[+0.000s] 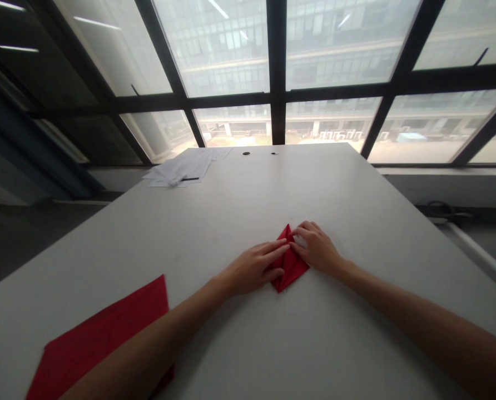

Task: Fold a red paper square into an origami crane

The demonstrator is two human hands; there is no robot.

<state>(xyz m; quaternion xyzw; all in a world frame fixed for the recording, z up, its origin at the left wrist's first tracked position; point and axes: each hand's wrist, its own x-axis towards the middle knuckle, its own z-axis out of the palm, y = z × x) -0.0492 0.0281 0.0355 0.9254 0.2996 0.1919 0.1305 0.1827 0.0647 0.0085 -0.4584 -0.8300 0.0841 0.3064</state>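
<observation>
Flat red paper sheet (106,328) sits near left, and right of it there's a small red paper diamond (292,270), flaps creased so partway folded I'd guess, remaining folds unclear, left hand (256,266) fingers spread on it, right hand (315,246) at its far-right edge, can't tell if pinching.

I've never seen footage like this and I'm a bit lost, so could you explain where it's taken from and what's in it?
There's no machine here, just a person's two bare hands. The one picture comes from a camera on that person's head, looking forward and down. The left hand lies over the left part of a small folded red paper; the right hand has its fingers at the right side. Whether either grips it firmly, I can't tell. On the white table, a larger red sheet lies partly hidden by the left forearm, with white papers at the far left.
</observation>
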